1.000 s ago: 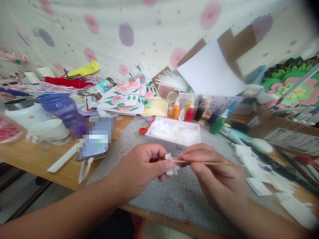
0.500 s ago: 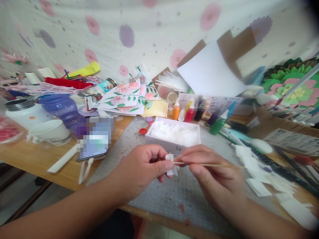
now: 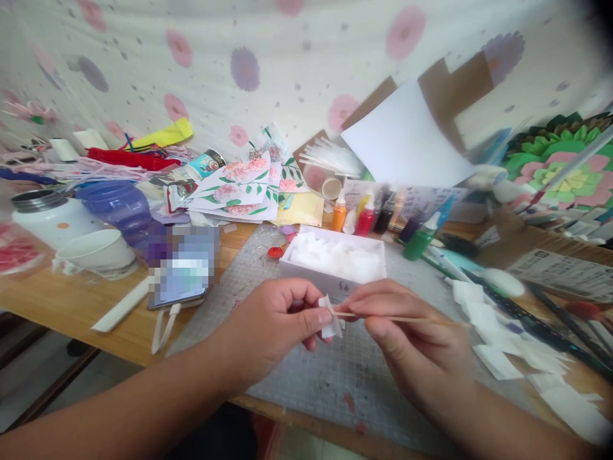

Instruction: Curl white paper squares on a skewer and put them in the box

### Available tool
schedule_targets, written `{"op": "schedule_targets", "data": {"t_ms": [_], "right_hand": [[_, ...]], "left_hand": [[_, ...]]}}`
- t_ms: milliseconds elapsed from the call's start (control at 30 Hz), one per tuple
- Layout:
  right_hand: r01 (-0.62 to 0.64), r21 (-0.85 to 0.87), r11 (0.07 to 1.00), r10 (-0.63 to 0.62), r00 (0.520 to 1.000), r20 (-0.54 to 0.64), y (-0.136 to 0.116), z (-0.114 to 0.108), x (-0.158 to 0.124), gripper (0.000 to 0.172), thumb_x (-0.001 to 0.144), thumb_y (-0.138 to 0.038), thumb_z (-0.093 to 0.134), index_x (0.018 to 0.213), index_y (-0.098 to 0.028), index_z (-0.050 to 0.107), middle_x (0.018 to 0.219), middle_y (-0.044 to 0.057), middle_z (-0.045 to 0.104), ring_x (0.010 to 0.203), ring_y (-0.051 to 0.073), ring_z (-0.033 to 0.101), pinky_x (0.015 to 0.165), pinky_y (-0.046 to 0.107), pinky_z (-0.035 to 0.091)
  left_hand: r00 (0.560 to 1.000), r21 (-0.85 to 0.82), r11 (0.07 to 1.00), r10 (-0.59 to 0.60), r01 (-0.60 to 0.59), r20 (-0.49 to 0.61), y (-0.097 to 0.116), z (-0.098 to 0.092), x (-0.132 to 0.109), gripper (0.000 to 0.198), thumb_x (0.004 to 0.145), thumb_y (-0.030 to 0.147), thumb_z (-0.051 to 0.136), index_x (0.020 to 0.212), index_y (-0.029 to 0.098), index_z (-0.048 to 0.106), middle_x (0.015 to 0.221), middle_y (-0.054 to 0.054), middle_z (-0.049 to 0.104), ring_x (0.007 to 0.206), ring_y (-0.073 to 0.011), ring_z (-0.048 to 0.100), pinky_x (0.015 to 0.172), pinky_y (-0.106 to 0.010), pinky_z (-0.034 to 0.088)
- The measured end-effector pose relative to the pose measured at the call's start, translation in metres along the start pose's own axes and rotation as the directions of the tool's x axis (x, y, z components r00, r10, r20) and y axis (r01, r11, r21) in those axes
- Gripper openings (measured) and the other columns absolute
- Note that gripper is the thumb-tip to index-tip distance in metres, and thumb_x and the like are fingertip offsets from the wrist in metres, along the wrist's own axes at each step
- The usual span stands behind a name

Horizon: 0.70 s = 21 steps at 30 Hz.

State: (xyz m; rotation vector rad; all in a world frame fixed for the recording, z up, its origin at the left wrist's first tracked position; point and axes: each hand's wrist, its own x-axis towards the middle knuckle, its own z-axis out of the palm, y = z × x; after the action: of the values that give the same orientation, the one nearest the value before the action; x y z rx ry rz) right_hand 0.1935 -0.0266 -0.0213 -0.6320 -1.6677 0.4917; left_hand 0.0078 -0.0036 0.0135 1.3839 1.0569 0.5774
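Observation:
Thumb and fingers of my left hand [image 3: 287, 313] pinch a small piece of white paper [image 3: 330, 324]. My right hand [image 3: 407, 332] grips a thin wooden stick [image 3: 397, 318], its tip pressed against the paper at my left thumb. Both hands hover over the grey cutting mat [image 3: 311, 390]. Just beyond them stands a white box [image 3: 316, 273] filled with soft white pieces [image 3: 335, 249]. Several white paper pieces [image 3: 498, 361] lie spread to the right of my right hand.
A phone [image 3: 186, 268] on a stand, a white cup [image 3: 96, 252] and a purple plastic jar [image 3: 115, 207] stand at the left. Behind the box are paint bottles [image 3: 338, 214] and flower pictures [image 3: 239, 185]. A cardboard box [image 3: 560, 262] stands at the right.
The white paper has tilted slightly between my left fingers. Both hands stay in almost the same place, still holding the paper and the stick.

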Motion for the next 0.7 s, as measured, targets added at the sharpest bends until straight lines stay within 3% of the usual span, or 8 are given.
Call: {"op": "schedule_targets", "data": {"t_ms": [300,533,700], "right_hand": [[0.02,-0.065,0.998,-0.018,0.999,0.031,-0.003,0.0,0.002,0.02,0.085,-0.006,0.062,0.097,-0.019,0.073,0.085,0.006,0.076,0.082,0.017,0.071,0.07,0.029,0.06],[0.003,-0.084,0.996,-0.006,0.999,-0.037,0.005,-0.004,0.004,0.02,0.087,-0.007,0.061,0.093,-0.021,0.073,0.085,0.004,0.076,0.081,0.018,0.071,0.072,0.031,0.059],[0.009,-0.068,0.998,-0.011,1.0,-0.029,0.008,-0.004,0.002,0.023,0.087,-0.005,0.061,0.096,-0.022,0.072,0.086,0.001,0.076,0.085,0.016,0.07,0.075,0.029,0.058]], "left_hand": [[0.999,-0.024,0.999,0.035,-0.035,-0.001,-0.004,0.0,0.001,0.018,0.083,0.031,0.063,0.074,0.015,0.063,0.066,0.003,0.062,0.061,-0.0101,0.055,0.063,-0.024,0.044],[0.998,0.055,0.998,0.038,-0.035,-0.046,-0.005,-0.002,0.003,0.018,0.083,0.03,0.061,0.072,0.015,0.062,0.063,0.003,0.061,0.06,-0.0109,0.054,0.064,-0.025,0.041],[0.998,-0.015,0.998,0.054,-0.054,-0.028,-0.01,-0.002,0.006,0.019,0.083,0.032,0.062,0.074,0.015,0.062,0.067,0.002,0.063,0.06,-0.0108,0.054,0.063,-0.025,0.04]]}}
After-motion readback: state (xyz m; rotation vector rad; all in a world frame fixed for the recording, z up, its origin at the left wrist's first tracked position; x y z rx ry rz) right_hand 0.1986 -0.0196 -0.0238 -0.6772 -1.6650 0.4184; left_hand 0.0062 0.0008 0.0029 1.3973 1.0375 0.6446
